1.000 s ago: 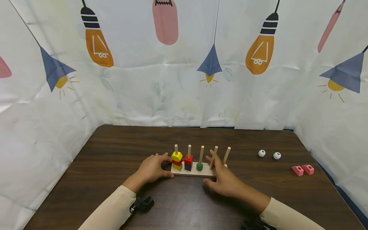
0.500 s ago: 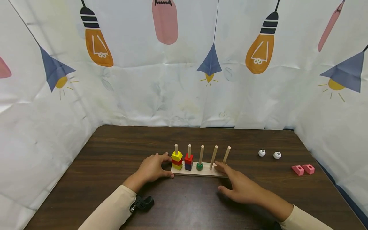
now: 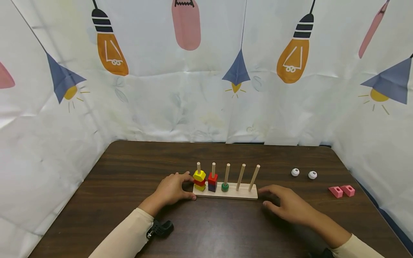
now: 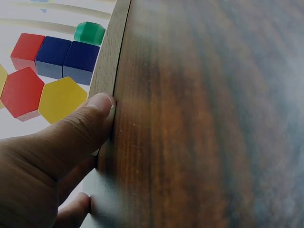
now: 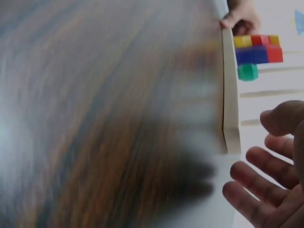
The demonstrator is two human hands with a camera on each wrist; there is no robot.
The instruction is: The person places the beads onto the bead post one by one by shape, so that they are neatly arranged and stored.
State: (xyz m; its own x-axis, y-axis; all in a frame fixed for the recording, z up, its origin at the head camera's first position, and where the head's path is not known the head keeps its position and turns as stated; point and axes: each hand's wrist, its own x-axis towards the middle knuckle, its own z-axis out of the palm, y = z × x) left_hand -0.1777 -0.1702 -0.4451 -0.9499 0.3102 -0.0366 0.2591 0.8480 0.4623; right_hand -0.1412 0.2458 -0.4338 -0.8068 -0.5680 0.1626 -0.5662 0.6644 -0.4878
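Note:
A light wooden peg board with several upright pegs sits mid-table. Its left peg carries yellow and red hexagonal blocks. Beside them, red and dark blue square blocks are stacked, two of them blue in the left wrist view. A green bead is at the foot of the third peg; the two rightmost pegs are bare. My left hand grips the board's left end, thumb against the front edge. My right hand, fingers spread and holding nothing, has its fingertips near the board's right end.
Two white beads lie at the table's right rear. Nearer the right edge are two pink blocks with holes. A patterned white curtain hangs behind the dark wood table and along both sides.
My right hand has moved rightward from among the right pegs, past the board's right end, uncovering that end. The left hand and the blocks have stayed where they were.

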